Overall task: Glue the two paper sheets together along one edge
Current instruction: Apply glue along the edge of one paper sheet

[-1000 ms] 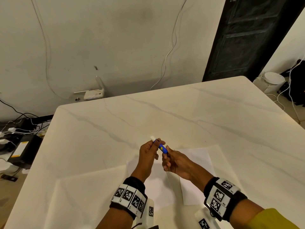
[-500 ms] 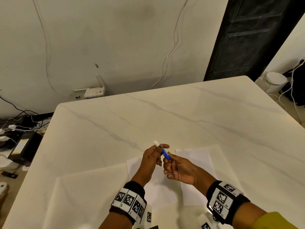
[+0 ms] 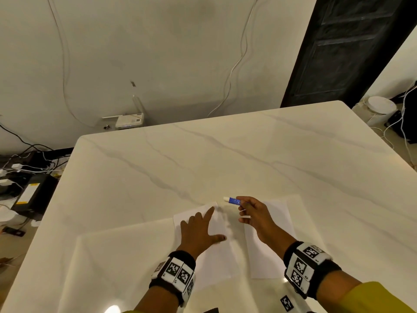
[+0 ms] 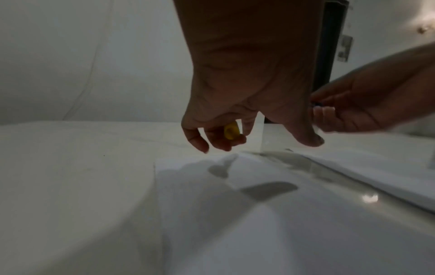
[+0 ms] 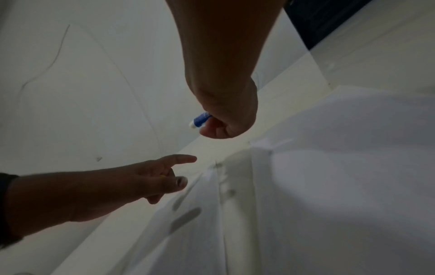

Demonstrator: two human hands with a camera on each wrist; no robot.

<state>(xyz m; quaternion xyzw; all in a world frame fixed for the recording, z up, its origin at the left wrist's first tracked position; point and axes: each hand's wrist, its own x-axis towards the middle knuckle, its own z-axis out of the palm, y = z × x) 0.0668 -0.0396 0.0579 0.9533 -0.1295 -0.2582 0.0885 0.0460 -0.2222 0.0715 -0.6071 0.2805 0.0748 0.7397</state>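
Observation:
Two white paper sheets lie side by side on the marble table (image 3: 203, 159): the left sheet (image 3: 216, 258) and the right sheet (image 3: 278, 213). My left hand (image 3: 203, 227) hovers low over the left sheet with index finger and thumb stretched out. Its other fingers curl round a small yellow cap (image 4: 231, 131). My right hand (image 3: 255, 213) grips a blue glue stick (image 3: 233, 200) above the gap between the sheets, its white tip bare and pointing left. The glue stick (image 5: 201, 120) also shows in the right wrist view.
A white router (image 3: 129, 120) sits by the wall beyond the table's far edge. Cables and a black box (image 3: 33, 197) lie on the floor to the left. A dark door (image 3: 338, 48) and a white round object (image 3: 379, 105) stand at the right.
Both hands held the glue stick together before. The left hand has come away with the yellow cap and dropped to the left sheet; the right hand keeps the uncapped stick.

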